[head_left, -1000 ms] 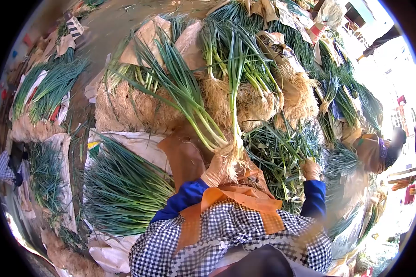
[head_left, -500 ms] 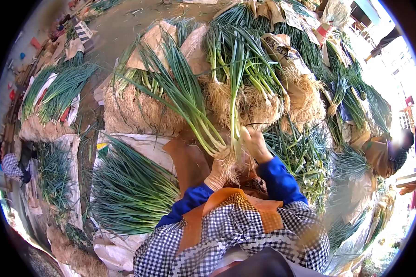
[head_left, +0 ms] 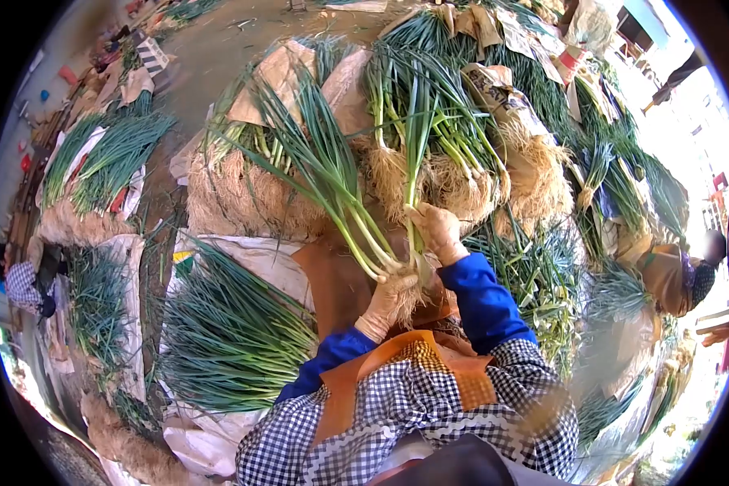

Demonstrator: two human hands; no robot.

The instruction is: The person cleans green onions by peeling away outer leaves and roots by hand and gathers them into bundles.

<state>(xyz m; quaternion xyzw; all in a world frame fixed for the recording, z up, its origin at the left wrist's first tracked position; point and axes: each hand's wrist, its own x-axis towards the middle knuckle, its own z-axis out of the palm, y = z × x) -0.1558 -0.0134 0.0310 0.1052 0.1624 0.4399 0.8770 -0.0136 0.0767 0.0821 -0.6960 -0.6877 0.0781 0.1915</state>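
Observation:
In front of my lap, my left hand (head_left: 390, 304) is closed round the root ends of several green onions (head_left: 356, 215), whose long leaves fan up and to the left. Fine pale roots hang below that fist. Just above and to the right, my right hand (head_left: 436, 229) is closed with its fingers on the pale stalk of another green onion (head_left: 415, 174), which points almost straight away from me. A loose pale strip of leaf or skin hangs between my hands. Part of the stalk is hidden by my right fingers.
A pile of green onions (head_left: 227, 332) lies on white sacking at my left. Rooted bundles (head_left: 251, 194) stand ahead, partly under brown sacks (head_left: 279, 77). Stripped leaves (head_left: 535, 283) lie at my right. A person (head_left: 680, 271) sits far right, another (head_left: 26, 283) far left.
My right hand has shifted up and slightly left along the stalk, away from the roots. My left hand keeps its hold and has moved a little to the right.

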